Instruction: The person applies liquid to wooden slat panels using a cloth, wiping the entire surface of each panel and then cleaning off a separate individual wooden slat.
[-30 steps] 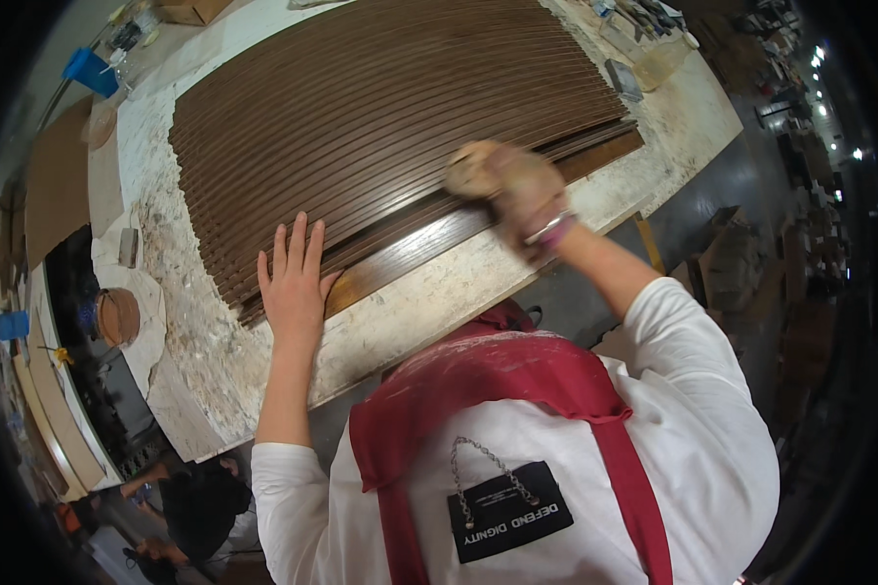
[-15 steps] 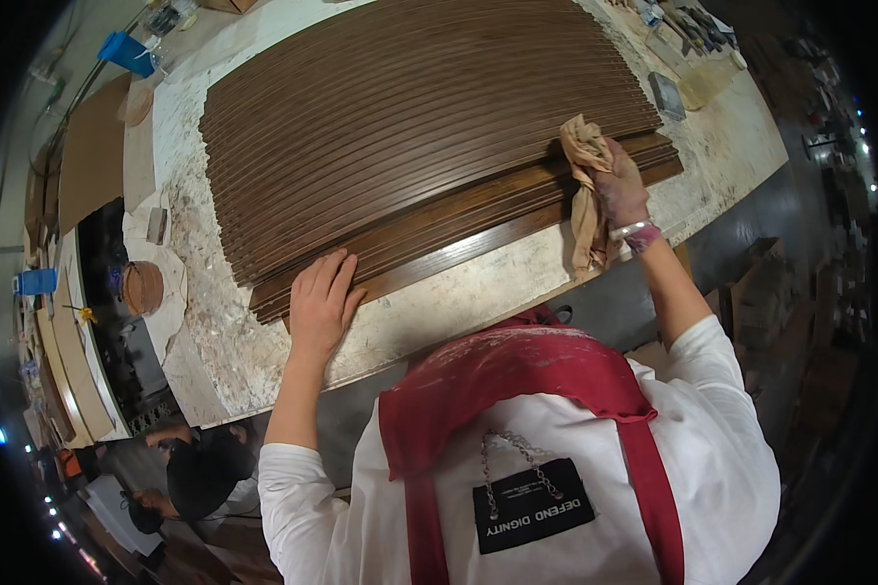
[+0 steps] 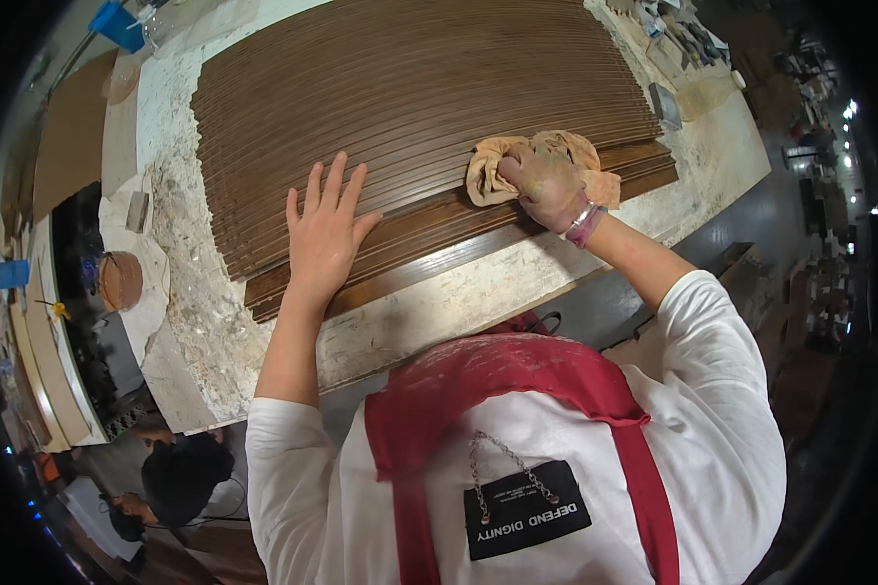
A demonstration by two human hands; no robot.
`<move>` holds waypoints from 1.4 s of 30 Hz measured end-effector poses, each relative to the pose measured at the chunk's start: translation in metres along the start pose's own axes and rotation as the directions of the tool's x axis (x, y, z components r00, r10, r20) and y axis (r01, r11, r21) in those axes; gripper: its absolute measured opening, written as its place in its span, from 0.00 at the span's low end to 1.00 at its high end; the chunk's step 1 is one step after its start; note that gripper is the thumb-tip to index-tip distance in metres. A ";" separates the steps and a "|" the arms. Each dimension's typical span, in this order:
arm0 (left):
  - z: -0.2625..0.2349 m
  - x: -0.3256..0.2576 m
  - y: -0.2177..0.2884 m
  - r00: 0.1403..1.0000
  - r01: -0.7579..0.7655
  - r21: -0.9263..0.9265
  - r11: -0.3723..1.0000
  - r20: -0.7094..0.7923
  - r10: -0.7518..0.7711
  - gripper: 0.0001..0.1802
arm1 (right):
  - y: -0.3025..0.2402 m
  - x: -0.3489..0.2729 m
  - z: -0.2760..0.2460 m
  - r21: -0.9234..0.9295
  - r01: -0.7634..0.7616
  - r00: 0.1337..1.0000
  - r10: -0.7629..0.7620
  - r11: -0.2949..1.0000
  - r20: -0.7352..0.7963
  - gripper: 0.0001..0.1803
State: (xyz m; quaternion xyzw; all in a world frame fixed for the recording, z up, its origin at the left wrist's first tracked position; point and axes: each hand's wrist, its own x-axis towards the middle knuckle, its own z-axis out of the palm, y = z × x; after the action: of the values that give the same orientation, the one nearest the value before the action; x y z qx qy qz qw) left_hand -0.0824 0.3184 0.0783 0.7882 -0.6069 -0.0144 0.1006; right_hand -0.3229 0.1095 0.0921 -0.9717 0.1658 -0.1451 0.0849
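Note:
A large dark brown ribbed wood panel [image 3: 410, 97] lies flat on a stained white workbench [image 3: 439, 312]. My left hand [image 3: 324, 234] rests flat on the panel's near part, fingers spread, holding nothing. My right hand [image 3: 548, 185] presses a crumpled tan rag [image 3: 532, 161] onto the panel near its right front edge. A pink band sits on that wrist. I wear a white shirt and a red apron.
Small tools and a grey block [image 3: 665, 105] lie at the bench's far right end. A blue container [image 3: 117, 24] stands at the far left corner. A round brown lid [image 3: 119, 281] sits left of the bench. Another person [image 3: 180, 478] crouches at the lower left.
My right hand with the rag has slid along the panel's front edge. My left hand has moved further up onto the panel and lies flat.

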 end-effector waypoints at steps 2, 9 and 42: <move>0.001 0.001 -0.001 1.000 -0.003 0.004 1.000 -0.006 0.003 0.33 | -0.005 0.013 0.014 0.020 0.252 0.968 -0.251 0.968 -0.024 0.05; 0.006 -0.002 -0.009 1.000 0.001 -0.005 1.000 -0.029 -0.001 0.33 | -0.024 0.034 0.014 0.104 0.233 0.971 -0.238 0.967 0.038 0.07; 0.002 0.001 -0.006 1.000 0.001 -0.001 1.000 0.016 -0.001 0.33 | -0.086 0.050 0.008 0.061 -0.113 0.989 0.107 0.992 0.103 0.12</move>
State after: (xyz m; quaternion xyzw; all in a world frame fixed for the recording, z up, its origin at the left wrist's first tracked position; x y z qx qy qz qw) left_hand -0.0768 0.3191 0.0755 0.7885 -0.6071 -0.0211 0.0964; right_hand -0.2496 0.1735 0.1152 -0.9638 0.2098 -0.0970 0.1331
